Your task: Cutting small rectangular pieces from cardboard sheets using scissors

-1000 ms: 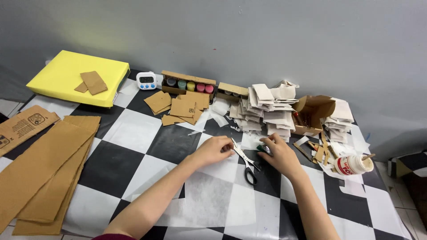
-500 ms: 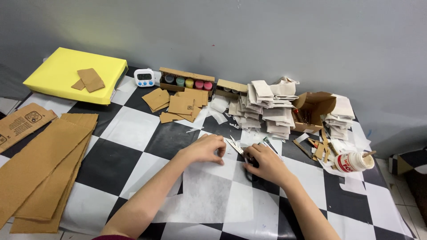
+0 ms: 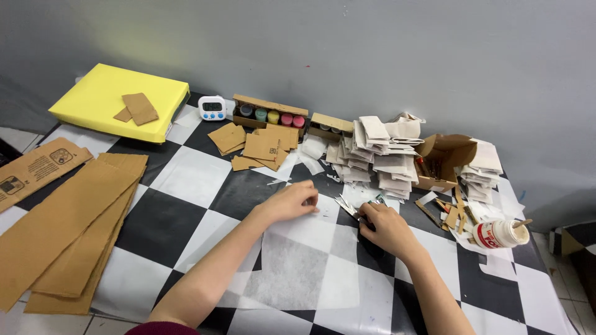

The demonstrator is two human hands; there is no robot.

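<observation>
My left hand [image 3: 290, 201] rests palm down on the far edge of a thin white sheet [image 3: 307, 260] lying on the black-and-white checkered table [image 3: 186, 180], fingers curled. My right hand [image 3: 386, 227] is closed around a pair of scissors [image 3: 349, 206], whose blades point left toward the left hand, just above the sheet's far right corner. The scissor handles are hidden under my fingers.
Long cardboard strips [image 3: 62, 223] lie at the left. A yellow block [image 3: 118, 99] with cardboard pieces, a small timer [image 3: 212, 107], a box of paint pots [image 3: 270, 114], stacked white folded paper [image 3: 388, 155], an open brown box [image 3: 444, 161] and a glue bottle [image 3: 501, 233] line the back and right.
My right hand has slid left and picked up the scissors, bringing the blades close to my left hand. The left hand stayed on the sheet.
</observation>
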